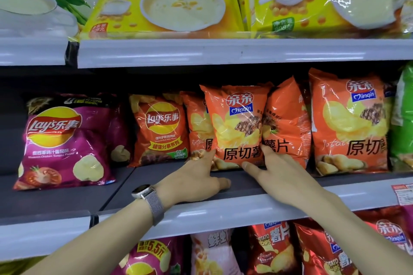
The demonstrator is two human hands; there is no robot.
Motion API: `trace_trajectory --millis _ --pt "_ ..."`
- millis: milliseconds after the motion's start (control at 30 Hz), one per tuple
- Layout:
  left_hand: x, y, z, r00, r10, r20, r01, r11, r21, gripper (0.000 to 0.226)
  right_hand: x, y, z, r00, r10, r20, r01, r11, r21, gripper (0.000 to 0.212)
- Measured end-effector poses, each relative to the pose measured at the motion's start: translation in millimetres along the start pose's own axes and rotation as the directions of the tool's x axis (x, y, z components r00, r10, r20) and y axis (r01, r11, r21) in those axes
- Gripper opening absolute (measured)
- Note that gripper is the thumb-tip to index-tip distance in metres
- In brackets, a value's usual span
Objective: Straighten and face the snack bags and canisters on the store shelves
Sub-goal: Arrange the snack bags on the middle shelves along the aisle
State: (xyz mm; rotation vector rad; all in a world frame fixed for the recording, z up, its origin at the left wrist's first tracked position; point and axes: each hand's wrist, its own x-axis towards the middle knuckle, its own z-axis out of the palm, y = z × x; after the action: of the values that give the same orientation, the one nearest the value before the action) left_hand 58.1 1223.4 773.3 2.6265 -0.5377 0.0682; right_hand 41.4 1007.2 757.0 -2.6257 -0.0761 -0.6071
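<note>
Between the hands, left hand [199, 176] and right hand [274, 169] are bracing, fingers spread, an orange bag [237, 125] already facing out, while bags [283, 118] behind it are leaning, unstraightened.

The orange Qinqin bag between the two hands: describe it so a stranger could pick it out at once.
Start at the middle shelf, the dark one under the yellow soy-milk powder bags. Right of the orange Lay's bag stands a row of orange Qinqin bags. The orange Qinqin bag meant is the one standing furthest forward, tilted, its logo fully showing, with the left hand and right hand at its bottom corners.
</note>
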Motion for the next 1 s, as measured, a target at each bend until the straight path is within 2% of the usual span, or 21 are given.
trace_trajectory --millis 167,367,433,533,600,767,867,1000 --pt "-3 0 1 1.0 0.025 -0.005 -0.025 0.999 -0.03 0.103 -7 -4 -2 0.997 0.018 -0.074 -0.015 0.999 0.038 0.066" --pt "-4 5 0 0.999 0.029 -0.023 -0.029 1.0 0.002 0.1 -10 -8 -8 0.997 0.031 -0.064 -0.03 0.999 0.03 0.066" --pt "-6 7 0 0.997 0.042 -0.07 -0.039 0.998 0.043 0.085 -11 -8 -10 0.998 0.038 -0.056 -0.038 0.999 0.004 0.069" --pt "-12 6 -1 0.983 0.076 -0.165 -0.058 0.992 0.113 0.045 -17 -9 -15 0.998 0.017 -0.063 -0.02 0.999 -0.049 0.067" --pt "-20 9 -4 0.967 0.095 -0.236 -0.064 0.989 0.136 0.034 -24 -8 -18 0.996 -0.012 -0.092 0.003 0.995 -0.095 0.065" --pt "-49 37 4 0.906 0.149 -0.396 -0.061 0.972 0.225 0.045 -49 0 -27 0.97 -0.126 -0.207 0.081 0.973 -0.214 0.049" --pt "-61 65 17 0.869 0.183 -0.46 -0.091 0.972 0.216 0.045 -69 13 -38 0.945 -0.16 -0.284 0.092 0.966 -0.241 0.044" --pt "-68 112 50 0.837 0.257 -0.483 -0.184 0.964 0.194 0.053 -95 48 -58 0.924 -0.161 -0.347 0.077 0.967 -0.243 0.042"
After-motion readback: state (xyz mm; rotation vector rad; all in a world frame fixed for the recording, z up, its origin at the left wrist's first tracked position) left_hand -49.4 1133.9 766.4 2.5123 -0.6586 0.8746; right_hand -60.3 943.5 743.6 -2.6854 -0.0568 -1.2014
